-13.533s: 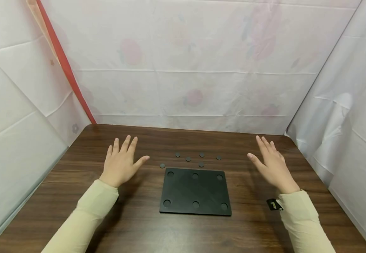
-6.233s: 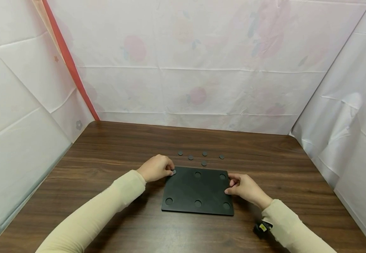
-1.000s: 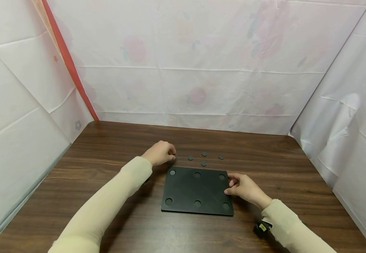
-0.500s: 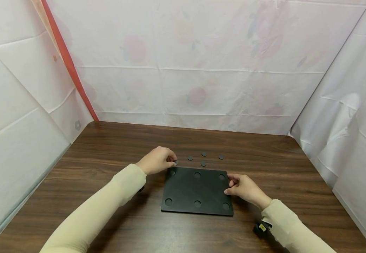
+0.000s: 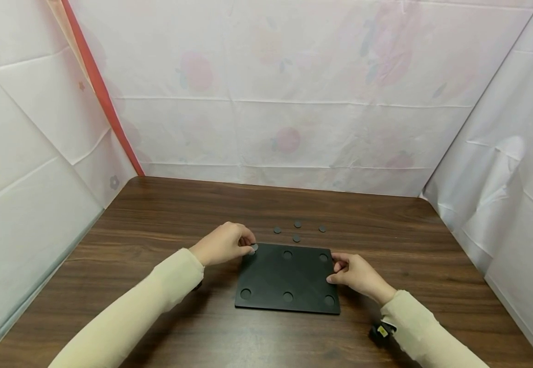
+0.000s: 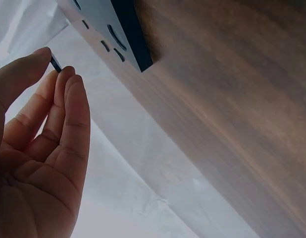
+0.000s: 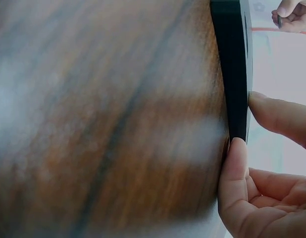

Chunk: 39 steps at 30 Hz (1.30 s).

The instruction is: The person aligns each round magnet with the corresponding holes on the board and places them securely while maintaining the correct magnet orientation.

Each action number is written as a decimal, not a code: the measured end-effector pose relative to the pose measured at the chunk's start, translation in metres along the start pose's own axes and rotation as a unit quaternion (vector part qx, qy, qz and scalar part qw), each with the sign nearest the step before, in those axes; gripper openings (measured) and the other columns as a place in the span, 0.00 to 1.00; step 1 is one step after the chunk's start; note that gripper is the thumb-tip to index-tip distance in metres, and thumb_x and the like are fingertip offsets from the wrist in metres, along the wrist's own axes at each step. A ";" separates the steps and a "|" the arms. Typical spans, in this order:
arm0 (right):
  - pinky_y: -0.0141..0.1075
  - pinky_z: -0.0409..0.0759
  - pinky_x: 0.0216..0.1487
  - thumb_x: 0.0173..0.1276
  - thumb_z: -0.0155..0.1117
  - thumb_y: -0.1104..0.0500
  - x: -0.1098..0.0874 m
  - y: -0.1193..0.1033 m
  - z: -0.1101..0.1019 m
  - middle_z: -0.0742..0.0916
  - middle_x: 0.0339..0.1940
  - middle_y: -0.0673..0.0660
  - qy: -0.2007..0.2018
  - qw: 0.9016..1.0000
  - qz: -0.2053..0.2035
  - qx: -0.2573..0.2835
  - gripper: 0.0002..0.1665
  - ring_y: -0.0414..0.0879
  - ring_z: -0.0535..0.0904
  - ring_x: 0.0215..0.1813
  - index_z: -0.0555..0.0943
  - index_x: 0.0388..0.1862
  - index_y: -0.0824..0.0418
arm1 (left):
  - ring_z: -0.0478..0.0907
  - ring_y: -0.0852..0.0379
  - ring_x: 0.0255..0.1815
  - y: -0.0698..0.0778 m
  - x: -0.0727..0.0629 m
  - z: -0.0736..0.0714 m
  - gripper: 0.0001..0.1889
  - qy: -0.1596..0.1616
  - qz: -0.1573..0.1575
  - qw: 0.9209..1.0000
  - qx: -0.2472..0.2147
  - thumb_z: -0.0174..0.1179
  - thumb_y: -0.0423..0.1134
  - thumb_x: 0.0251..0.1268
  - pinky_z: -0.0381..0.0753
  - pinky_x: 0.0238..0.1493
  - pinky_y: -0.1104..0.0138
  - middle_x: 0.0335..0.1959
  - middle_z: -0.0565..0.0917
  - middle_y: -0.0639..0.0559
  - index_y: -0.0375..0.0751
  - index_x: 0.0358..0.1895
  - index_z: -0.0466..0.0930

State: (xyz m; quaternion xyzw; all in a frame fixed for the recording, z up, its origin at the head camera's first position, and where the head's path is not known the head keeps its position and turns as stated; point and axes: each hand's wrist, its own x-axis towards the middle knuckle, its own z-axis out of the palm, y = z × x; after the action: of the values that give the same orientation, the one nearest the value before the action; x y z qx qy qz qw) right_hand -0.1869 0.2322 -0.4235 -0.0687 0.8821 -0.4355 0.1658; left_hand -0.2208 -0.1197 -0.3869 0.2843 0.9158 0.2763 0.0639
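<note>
A flat black board [image 5: 289, 278] with round recesses along its near and far edges lies on the table. My left hand [image 5: 225, 244] pinches a small dark disc [image 5: 254, 247] between thumb and fingertips above the board's far left corner, overlapping the recess there. The left wrist view shows this disc [image 6: 55, 63] edge-on, the board's corner beyond it. At the board's right edge, my right hand [image 5: 360, 276] grips it, thumb on the top face and a finger against the side, as the right wrist view also shows. The visible recesses look unfilled.
Several loose dark discs [image 5: 297, 238] lie scattered on the brown wooden table [image 5: 179, 204] just behind the board. White patterned cloth [image 5: 266, 92] hangs behind the table and on both sides, with a red strip [image 5: 98, 84] at the left.
Both hands were first open beside the board. A disc went into the far left recess; since then my left hand has picked up another and brought it nearer over that corner. Right hand stays still.
</note>
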 end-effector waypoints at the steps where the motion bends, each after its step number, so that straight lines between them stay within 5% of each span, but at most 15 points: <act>1: 0.33 0.68 0.31 0.58 0.73 0.64 0.000 0.000 0.000 0.78 0.34 0.56 0.000 1.000 0.000 0.000 0.42 0.45 0.71 0.32 0.66 0.69 0.74 | 0.80 0.66 0.36 0.000 -0.002 0.000 0.08 0.002 0.005 1.000 0.000 0.66 0.38 0.63 0.81 0.39 0.71 0.37 0.86 0.57 0.43 0.44 0.86; 8: 0.33 0.68 0.31 0.58 0.73 0.64 -0.001 -0.001 -0.001 0.78 0.34 0.55 -0.003 1.000 -0.001 0.001 0.43 0.45 0.71 0.32 0.66 0.69 0.74 | 0.79 0.67 0.35 -0.005 -0.011 0.004 0.07 0.004 0.037 0.999 -0.006 0.66 0.38 0.63 0.80 0.38 0.73 0.38 0.85 0.56 0.44 0.43 0.85; 39: 0.34 0.70 0.32 0.58 0.74 0.62 0.000 0.000 -0.001 0.79 0.36 0.56 -0.004 1.000 0.003 -0.005 0.44 0.45 0.72 0.34 0.65 0.70 0.73 | 0.77 0.71 0.33 -0.008 -0.043 0.021 0.04 -0.085 0.070 0.992 -0.065 0.67 0.35 0.61 0.80 0.37 0.74 0.35 0.82 0.60 0.46 0.38 0.84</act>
State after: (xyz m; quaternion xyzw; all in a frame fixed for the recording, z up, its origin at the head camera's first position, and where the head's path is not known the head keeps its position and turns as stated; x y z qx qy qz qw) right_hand -0.1871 0.2331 -0.4233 -0.0689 0.8840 -0.4300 0.1703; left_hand -0.1834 -0.1390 -0.4103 0.3649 0.8653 0.3137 0.1400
